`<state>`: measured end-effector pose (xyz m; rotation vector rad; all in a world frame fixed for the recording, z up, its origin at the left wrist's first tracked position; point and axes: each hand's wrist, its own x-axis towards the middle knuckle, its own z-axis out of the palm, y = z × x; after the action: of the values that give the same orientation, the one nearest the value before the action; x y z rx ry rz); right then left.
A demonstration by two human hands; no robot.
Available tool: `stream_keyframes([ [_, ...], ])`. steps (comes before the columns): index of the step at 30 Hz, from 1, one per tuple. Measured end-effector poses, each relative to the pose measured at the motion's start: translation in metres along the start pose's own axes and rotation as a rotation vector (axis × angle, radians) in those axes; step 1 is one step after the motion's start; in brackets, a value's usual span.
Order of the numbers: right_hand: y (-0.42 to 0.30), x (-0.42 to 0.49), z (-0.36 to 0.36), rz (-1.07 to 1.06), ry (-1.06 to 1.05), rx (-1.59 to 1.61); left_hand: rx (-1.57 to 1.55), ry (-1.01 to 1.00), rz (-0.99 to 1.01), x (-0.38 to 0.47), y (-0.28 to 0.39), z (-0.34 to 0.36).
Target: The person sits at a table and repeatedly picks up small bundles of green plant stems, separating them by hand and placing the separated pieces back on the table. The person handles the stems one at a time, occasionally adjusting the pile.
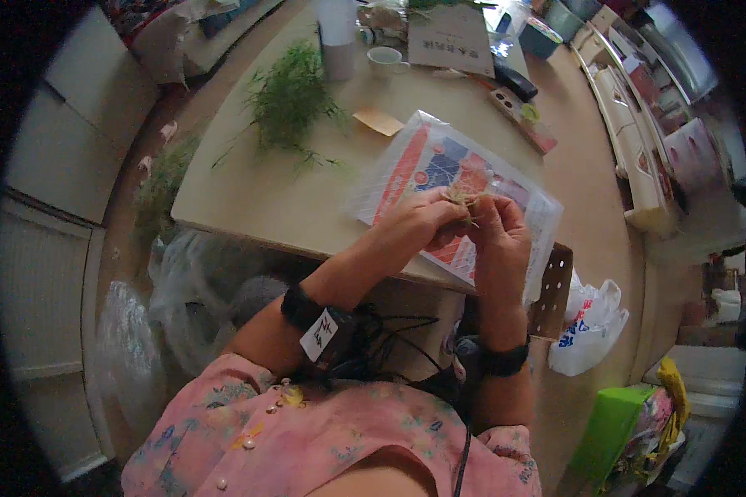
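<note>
My left hand (pixel 432 214) and my right hand (pixel 502 222) meet over the near right part of the table, fingertips pinched together. Between them is a small tuft of thin, pale yellow-green plant strands (pixel 463 194); single stems are too fine to tell apart. Beneath the hands lies a flat, clear-plastic-covered package (pixel 404 163) with red, blue and white printing. It reaches past the table's near edge. To the left, a loose heap of feathery green sprigs (pixel 289 102) rests on the pale tabletop (pixel 248 192).
Farther back stand a white cup (pixel 384 57) and a grey-brown printed box (pixel 451 43). A smartphone (pixel 519 112) lies on the right beside a black object (pixel 515 81). More greenery (pixel 165 186) and clear plastic (pixel 186 298) are at lower left. A white carrier bag (pixel 587 335) sits right.
</note>
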<state>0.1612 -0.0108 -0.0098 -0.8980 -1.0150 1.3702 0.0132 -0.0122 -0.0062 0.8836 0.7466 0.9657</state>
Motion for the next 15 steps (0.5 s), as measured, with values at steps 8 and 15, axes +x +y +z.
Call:
stream_keyframes([
  [8,-0.003,0.013,0.022,-0.086,-0.085,-0.498,-0.113,0.298,0.373,-0.022,0.050,-0.052],
  [15,0.022,0.027,0.051,-0.348,-0.147,-1.274,-0.394,0.316,0.321,-0.023,0.059,-0.069],
])
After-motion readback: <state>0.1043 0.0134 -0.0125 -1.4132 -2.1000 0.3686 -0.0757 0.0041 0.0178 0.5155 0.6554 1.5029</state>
